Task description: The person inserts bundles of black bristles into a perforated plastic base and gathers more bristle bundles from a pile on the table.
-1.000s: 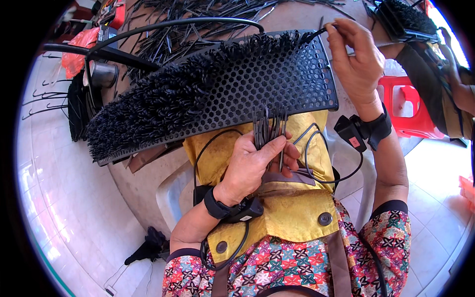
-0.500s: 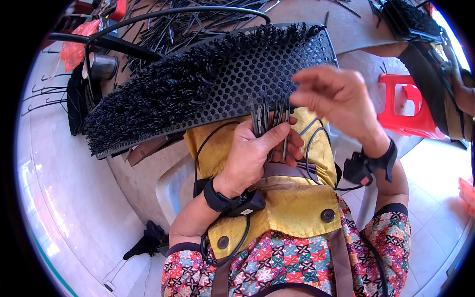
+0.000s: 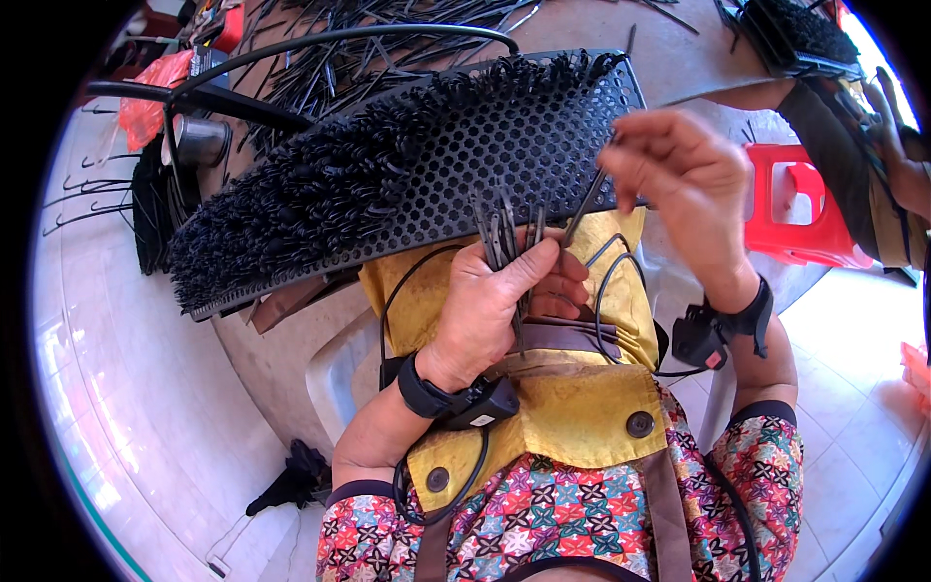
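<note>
My left hand [image 3: 485, 303] is closed around a bundle of thin black strips [image 3: 498, 236], their ends fanning up past the thumb. To its right, my right hand [image 3: 684, 179] pinches the upper end of a single black strip [image 3: 586, 206], which slants down to the left fingertips. Just beyond both hands lies a tilted black perforated panel [image 3: 504, 136] with rows of small holes. Dense black looped tufts [image 3: 310, 184] cover its left part and run along its far edge, while the holes show bare toward the right.
Loose black strips [image 3: 339, 73] are heaped on the table behind the panel. A curved black frame [image 3: 349, 35] arches over its far left. Left of it stands a metal can [image 3: 201, 142]. At right are a red plastic stool [image 3: 800, 228] and another person's arm [image 3: 839, 145].
My right hand has closed on one strip from the bundle and moved slightly right with it. My left hand keeps its place with the others.
</note>
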A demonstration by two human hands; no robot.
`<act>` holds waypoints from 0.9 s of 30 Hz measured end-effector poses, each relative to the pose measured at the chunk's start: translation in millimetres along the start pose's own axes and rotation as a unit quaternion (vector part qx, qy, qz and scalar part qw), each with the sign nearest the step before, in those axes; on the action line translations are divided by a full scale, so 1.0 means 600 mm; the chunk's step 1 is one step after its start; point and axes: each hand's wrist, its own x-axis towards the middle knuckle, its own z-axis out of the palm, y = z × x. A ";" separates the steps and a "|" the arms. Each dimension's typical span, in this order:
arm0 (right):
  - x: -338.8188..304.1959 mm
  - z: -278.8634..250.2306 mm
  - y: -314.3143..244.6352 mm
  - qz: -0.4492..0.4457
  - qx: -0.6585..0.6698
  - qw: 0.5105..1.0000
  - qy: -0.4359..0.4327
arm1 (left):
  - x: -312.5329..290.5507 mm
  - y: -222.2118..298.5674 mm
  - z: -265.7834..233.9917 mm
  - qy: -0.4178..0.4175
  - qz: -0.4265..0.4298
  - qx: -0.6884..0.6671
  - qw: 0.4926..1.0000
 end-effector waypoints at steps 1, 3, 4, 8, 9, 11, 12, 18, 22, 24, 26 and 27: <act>0.010 -0.005 -0.004 -0.057 -0.026 0.997 0.045 | 0.002 -0.003 -0.004 0.005 0.002 -0.010 1.000; 0.036 -0.013 -0.006 -0.169 -0.066 0.977 0.112 | 0.003 -0.005 -0.008 0.009 0.000 -0.030 1.000; 0.051 -0.017 -0.005 -0.225 -0.081 0.962 0.135 | 0.001 -0.003 -0.009 0.008 -0.005 -0.039 0.999; 0.069 -0.011 -0.005 -0.220 -0.204 0.933 0.197 | 0.000 -0.008 -0.013 0.008 0.009 -0.049 0.999; 0.073 -0.008 -0.004 -0.217 -0.253 0.921 0.204 | 0.000 -0.008 -0.013 0.009 0.009 -0.047 0.999; 0.090 -0.020 0.019 -0.340 -0.328 0.864 0.172 | 0.000 -0.008 -0.012 0.011 0.008 -0.044 0.999; 0.094 -0.023 0.028 -0.398 -0.363 0.828 0.154 | 0.001 -0.008 -0.013 0.008 0.005 -0.043 0.999; 0.106 -0.016 0.032 -0.434 -0.458 0.775 0.031 | 0.002 -0.005 -0.009 0.012 -0.021 -0.016 1.000; 0.112 -0.017 0.015 -0.409 -0.468 0.783 -0.015 | 0.002 -0.007 -0.010 -0.005 -0.013 -0.024 1.000; 0.113 -0.014 0.014 -0.409 -0.440 0.799 -0.029 | 0.002 -0.008 -0.010 -0.017 -0.006 -0.034 0.999; 0.114 -0.013 0.017 -0.413 -0.421 0.807 -0.023 | 0.003 -0.008 -0.010 -0.032 -0.002 -0.032 0.999; 0.112 -0.012 0.020 -0.392 -0.432 0.812 -0.025 | 0.002 -0.007 -0.010 -0.027 -0.003 -0.031 0.999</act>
